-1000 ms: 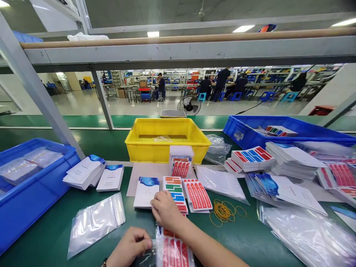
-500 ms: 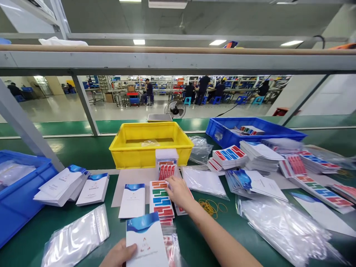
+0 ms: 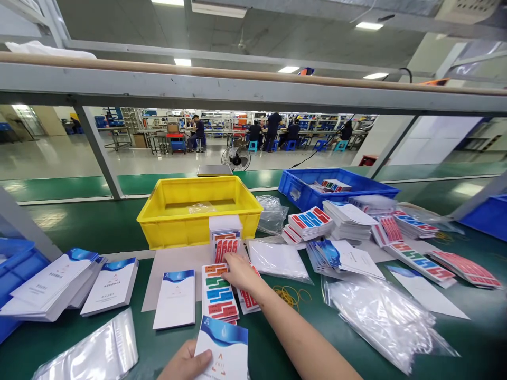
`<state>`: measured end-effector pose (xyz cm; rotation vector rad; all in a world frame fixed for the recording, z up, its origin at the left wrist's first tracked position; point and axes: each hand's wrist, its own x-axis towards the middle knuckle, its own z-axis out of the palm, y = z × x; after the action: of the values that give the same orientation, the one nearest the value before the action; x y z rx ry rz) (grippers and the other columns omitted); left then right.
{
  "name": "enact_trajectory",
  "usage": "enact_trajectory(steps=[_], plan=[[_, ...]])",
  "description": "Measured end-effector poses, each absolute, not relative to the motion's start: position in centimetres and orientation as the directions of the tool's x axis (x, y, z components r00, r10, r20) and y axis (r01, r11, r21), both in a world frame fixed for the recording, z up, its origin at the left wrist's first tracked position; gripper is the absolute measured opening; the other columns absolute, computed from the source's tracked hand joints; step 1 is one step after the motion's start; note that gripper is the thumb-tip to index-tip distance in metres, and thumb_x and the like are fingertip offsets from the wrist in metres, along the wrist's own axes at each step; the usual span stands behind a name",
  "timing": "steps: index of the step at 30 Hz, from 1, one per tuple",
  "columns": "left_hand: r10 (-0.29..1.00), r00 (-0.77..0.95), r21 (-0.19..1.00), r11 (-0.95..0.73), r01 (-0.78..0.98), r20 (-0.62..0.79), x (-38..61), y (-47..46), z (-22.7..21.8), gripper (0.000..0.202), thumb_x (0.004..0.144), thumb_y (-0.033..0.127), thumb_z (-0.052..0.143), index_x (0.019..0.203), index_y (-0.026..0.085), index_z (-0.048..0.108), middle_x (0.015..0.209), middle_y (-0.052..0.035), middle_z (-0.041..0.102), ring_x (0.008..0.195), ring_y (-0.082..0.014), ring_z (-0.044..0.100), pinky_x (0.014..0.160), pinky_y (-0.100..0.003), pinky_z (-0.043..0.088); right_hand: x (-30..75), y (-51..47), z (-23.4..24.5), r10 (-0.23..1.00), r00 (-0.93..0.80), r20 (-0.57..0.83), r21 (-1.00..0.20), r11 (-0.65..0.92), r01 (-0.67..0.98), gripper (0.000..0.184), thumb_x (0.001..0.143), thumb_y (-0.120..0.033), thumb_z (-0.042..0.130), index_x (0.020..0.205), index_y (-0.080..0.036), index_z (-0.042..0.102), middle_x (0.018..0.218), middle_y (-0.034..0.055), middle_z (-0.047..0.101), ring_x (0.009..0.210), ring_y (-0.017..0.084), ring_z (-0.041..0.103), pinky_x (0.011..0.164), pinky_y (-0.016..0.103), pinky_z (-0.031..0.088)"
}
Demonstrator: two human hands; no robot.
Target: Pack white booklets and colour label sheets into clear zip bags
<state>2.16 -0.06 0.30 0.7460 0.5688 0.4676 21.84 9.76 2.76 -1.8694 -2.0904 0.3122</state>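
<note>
At the near edge, the left hand, partly cut off by the frame, clamps its thumb on one white booklet with a blue top band; the small red print on it is too blurred to read. Just beyond, the right hand lies fingers-down on a stack of red label sheets, and whether it pinches one cannot be told. Beside that hand on its left is one stack of multicoloured label sheets, then a second booklet lying flat. To its right is a tangle of yellow rubber bands, too knotted to count. Past the fingertips one upright label pack stands, then one yellow bin. Farther right is one blue bin.
</note>
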Motion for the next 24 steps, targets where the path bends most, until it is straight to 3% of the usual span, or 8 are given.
enact_trajectory(steps=[9,11,14,18,21,24], plan=[[0.603,0.728,0.713,0.663,-0.229,-0.327,1.8,0.3,-0.1,0.052,0.06,0.049,0.071,0.09,0.006,0.068,0.08,-0.0177,0.071,0.085,-0.0336,0.065,0.082,-0.042,0.046,21.3,9.1,2.3,0.989,0.0,0.15,-0.554,0.083,0.828,0.011,0.067,-0.01,0.055,0.076,-0.016,0.052,0.084,0.0071,0.059,0.085,0.022,0.051,0.078,0.033,0.034],[0.596,0.723,0.687,0.687,-0.236,-0.348,1.7,0.2,0.0,0.052,0.059,0.047,0.072,0.09,0.005,0.067,0.081,-0.0182,0.071,0.085,-0.0337,0.065,0.081,-0.041,0.047,21.8,8.9,2.5,0.987,0.04,0.154,-0.634,0.068,0.77,0.005,0.072,-0.012,0.052,0.07,-0.018,0.05,0.076,0.0045,0.058,0.077,0.019,0.052,0.073,0.031,0.035],[0.596,0.677,0.638,0.732,-0.238,-0.432,1.6,0.0,0.3,0.048,0.061,0.042,0.072,0.091,0.005,0.066,0.082,-0.018,0.071,0.084,-0.0326,0.065,0.077,-0.038,0.048,23.4,8.7,3.1,0.98,0.129,0.151,-0.768,0.034,0.64,0.016,0.082,-0.027,0.042,0.068,-0.019,0.047,0.066,0.0013,0.054,0.065,0.016,0.05,0.063,0.028,0.037],[0.575,0.578,0.553,0.798,-0.24,-0.579,1.7,0.2,1.3,0.047,0.063,0.039,0.072,0.094,0.004,0.063,0.08,-0.0175,0.072,0.081,-0.0313,0.067,0.068,-0.035,0.05,25.2,7.2,3.6,0.98,0.195,0.045,-0.912,-0.039,0.408,0.037,0.083,-0.051,0.028,0.067,-0.02,0.04,0.055,-0.0029,0.046,0.045,0.01,0.041,0.044,0.023,0.034],[0.534,0.574,0.471,0.839,-0.271,-0.621,2.0,0.3,2.2,0.055,0.063,0.045,0.07,0.098,0.004,0.061,0.079,-0.0174,0.072,0.078,-0.0325,0.067,0.066,-0.037,0.051,24.7,5.0,3.4,0.992,0.091,-0.082,-0.958,-0.104,0.267,0.043,0.074,-0.062,0.036,0.061,-0.021,0.037,0.047,-0.0057,0.042,0.034,0.007,0.033,0.035,0.02,0.028],[0.512,0.585,0.397,0.858,-0.325,-0.629,2.2,0.3,2.6,0.057,0.064,0.054,0.065,0.095,0.005,0.061,0.081,-0.0169,0.072,0.079,-0.032,0.067,0.07,-0.038,0.051,23.0,2.8,2.6,0.979,-0.057,-0.198,-0.961,-0.183,0.206,0.042,0.069,-0.059,0.049,0.056,-0.02,0.04,0.041,-0.0063,0.041,0.03,0.006,0.031,0.032,0.019,0.025]])
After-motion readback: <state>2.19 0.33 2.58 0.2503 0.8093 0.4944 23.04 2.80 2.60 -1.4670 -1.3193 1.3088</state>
